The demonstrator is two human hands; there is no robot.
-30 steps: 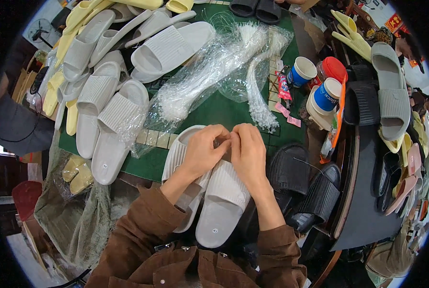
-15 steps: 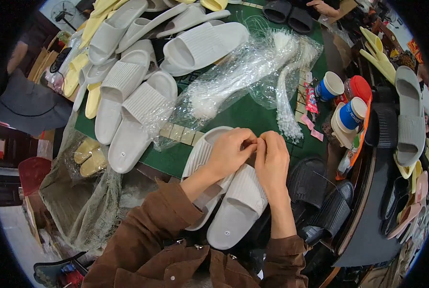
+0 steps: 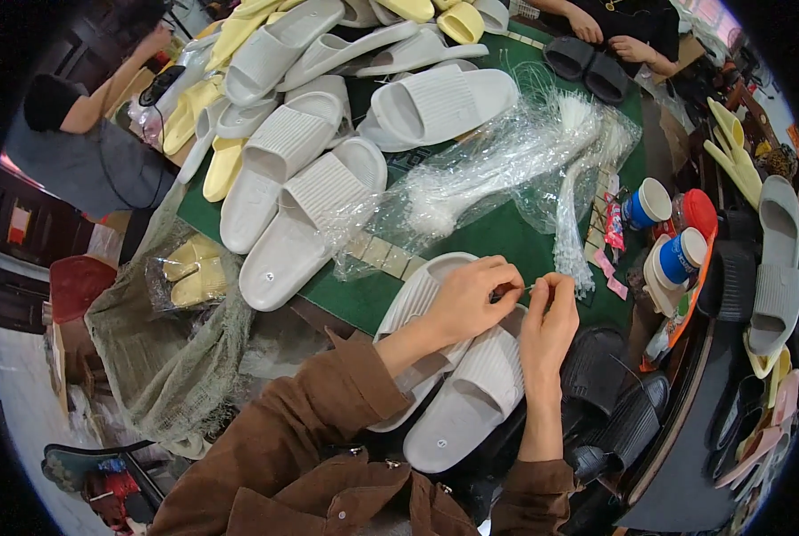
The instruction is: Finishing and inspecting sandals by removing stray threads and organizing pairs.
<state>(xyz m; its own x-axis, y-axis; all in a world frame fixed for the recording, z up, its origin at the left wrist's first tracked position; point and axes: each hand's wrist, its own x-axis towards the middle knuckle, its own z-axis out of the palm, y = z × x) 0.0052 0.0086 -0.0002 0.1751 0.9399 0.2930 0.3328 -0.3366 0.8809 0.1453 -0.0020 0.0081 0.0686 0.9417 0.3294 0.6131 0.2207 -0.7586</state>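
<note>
Two grey ribbed slide slippers lie side by side in front of me: the nearer slipper and the slipper behind it on its left. Above their straps, my left hand and my right hand face each other with thumbs and fingers pinched. A thin strand, small and hard to make out, shows between the fingertips. Beyond them, a clear plastic bag holds bundles of fine white plastic strands. One bundle trails out toward my right hand.
Grey slippers and yellow slippers are heaped at the left of the green table. Paper cups stand at the right, above black slippers. Across the table, another person's hands are by black slippers. Another person is at far left.
My fingertips have drawn slightly apart, and a thin strand now shows between them. The whole view has shifted, bringing more of the two other people into sight.
</note>
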